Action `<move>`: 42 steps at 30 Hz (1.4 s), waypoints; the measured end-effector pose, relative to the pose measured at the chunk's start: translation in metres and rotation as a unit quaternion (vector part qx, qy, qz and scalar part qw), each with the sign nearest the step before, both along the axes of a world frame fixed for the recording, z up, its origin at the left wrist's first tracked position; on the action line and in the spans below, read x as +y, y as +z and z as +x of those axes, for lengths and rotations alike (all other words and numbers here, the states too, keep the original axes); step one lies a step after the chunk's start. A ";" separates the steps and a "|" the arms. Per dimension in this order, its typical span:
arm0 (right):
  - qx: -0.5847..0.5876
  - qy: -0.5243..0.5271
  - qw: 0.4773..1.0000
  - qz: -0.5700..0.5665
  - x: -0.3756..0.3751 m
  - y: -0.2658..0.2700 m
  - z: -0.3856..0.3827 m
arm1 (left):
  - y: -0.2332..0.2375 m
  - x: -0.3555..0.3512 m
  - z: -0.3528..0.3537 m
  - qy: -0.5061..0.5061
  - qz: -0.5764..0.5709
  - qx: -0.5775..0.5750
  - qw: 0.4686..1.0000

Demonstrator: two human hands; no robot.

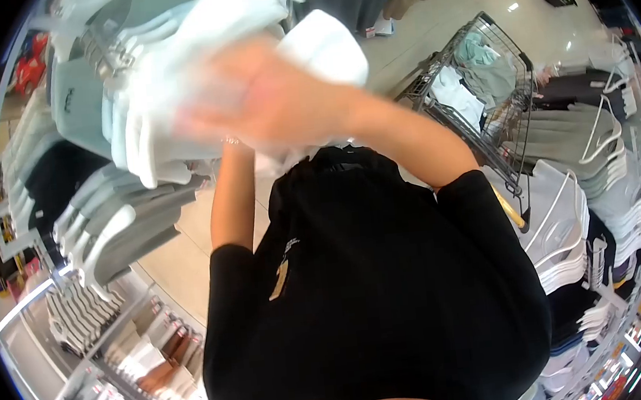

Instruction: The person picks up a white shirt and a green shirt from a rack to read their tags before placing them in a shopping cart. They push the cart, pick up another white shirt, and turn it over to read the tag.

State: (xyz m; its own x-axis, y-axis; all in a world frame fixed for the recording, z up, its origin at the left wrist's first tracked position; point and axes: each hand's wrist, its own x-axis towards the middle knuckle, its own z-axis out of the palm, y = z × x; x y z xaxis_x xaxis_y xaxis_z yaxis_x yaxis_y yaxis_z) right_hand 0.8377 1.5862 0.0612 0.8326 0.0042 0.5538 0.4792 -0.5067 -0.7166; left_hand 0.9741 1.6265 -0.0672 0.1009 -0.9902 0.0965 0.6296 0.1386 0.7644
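Note:
Smeared by motion, my right hand (273,97) reaches across the upper left over a white garment (221,18). Its fingers are too blurred to show whether they grip the cloth. My left forearm (233,196) rises from below, with a thin bracelet at the wrist. Beyond that wrist my left hand is mostly hidden behind my right hand and the blurred cloth, so its grip does not show. Pale garments (143,132) hang on a rack just left of both hands. A white rounded piece (326,47) shows beside my right hand.
A wire shopping cart (525,75) with light green and white clothes stands at the upper right. Grey and white garments on white hangers (570,262) line the right side. Racks at the left hold grey clothes (136,231) and striped ones (83,316). Tiled floor (170,266) shows between.

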 end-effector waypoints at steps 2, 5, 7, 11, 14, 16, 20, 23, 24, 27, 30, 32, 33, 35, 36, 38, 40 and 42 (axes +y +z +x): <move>0.109 0.177 0.969 -0.136 0.042 -0.006 0.006 | -0.008 -0.008 0.005 -0.051 -0.012 -0.003 0.999; 0.045 0.141 0.927 -0.344 0.056 -0.044 -0.003 | -0.023 -0.030 0.015 -0.136 -0.025 0.001 0.990; 0.039 0.125 0.950 -0.284 0.039 -0.039 -0.014 | -0.035 -0.047 0.024 -0.219 -0.042 0.004 0.975; -0.018 -0.041 0.981 -0.188 -0.014 -0.035 -0.043 | -0.065 -0.068 0.013 -0.192 -0.378 0.113 0.899; 0.071 -0.199 0.954 -0.214 -0.052 -0.054 -0.052 | -0.064 -0.054 0.026 -0.211 -0.154 -0.004 0.965; 0.097 -0.222 0.962 -0.126 -0.069 -0.074 -0.046 | -0.022 -0.025 -0.010 0.009 -0.087 -0.177 0.980; 0.137 -0.116 0.954 0.242 -0.090 -0.112 -0.037 | -0.038 -0.038 -0.047 0.310 -0.100 -0.624 0.710; 0.228 -0.034 0.920 0.316 -0.079 -0.099 -0.037 | -0.056 -0.043 -0.052 0.335 -0.075 -0.651 0.677; 0.306 -0.060 0.907 0.283 -0.081 -0.108 -0.038 | -0.060 -0.037 -0.052 0.324 -0.067 -0.637 0.697; 0.391 -0.038 0.865 0.314 -0.075 -0.115 -0.041 | -0.071 -0.002 -0.049 0.239 -0.024 -0.542 0.805; 0.357 -0.035 0.860 0.363 -0.073 -0.126 -0.049 | -0.092 0.039 -0.040 0.146 0.060 -0.415 0.896; 0.250 0.001 0.824 0.508 -0.073 -0.133 -0.053 | -0.106 0.075 -0.036 0.123 0.121 -0.331 0.928; 0.252 0.003 0.824 0.507 -0.072 -0.135 -0.054 | -0.112 0.087 -0.033 0.126 0.147 -0.284 0.939; 0.137 -0.007 0.767 0.626 -0.067 -0.133 -0.057 | -0.121 0.109 -0.027 0.162 0.180 -0.161 0.957; 0.133 0.002 0.744 0.654 -0.068 -0.129 -0.057 | -0.123 0.118 -0.024 0.191 0.184 -0.085 0.960; 0.130 0.021 0.731 0.669 -0.069 -0.125 -0.054 | -0.116 0.129 -0.020 0.231 0.127 0.094 0.960; 0.131 0.044 0.716 0.684 -0.066 -0.121 -0.050 | -0.108 0.137 -0.012 0.244 0.087 0.190 0.947; 0.161 -0.045 0.799 0.578 -0.060 -0.117 -0.045 | -0.101 0.140 -0.003 0.198 0.080 0.207 0.955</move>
State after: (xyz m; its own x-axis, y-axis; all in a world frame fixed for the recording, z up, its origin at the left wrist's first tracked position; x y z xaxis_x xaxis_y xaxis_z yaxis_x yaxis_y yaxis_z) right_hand 0.7931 1.5265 -0.0563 0.9007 -0.4231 -0.0988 0.1744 0.5604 -0.8097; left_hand 0.9707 1.7670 -0.1678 0.4666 -0.8656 -0.1818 0.8054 0.3309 0.4918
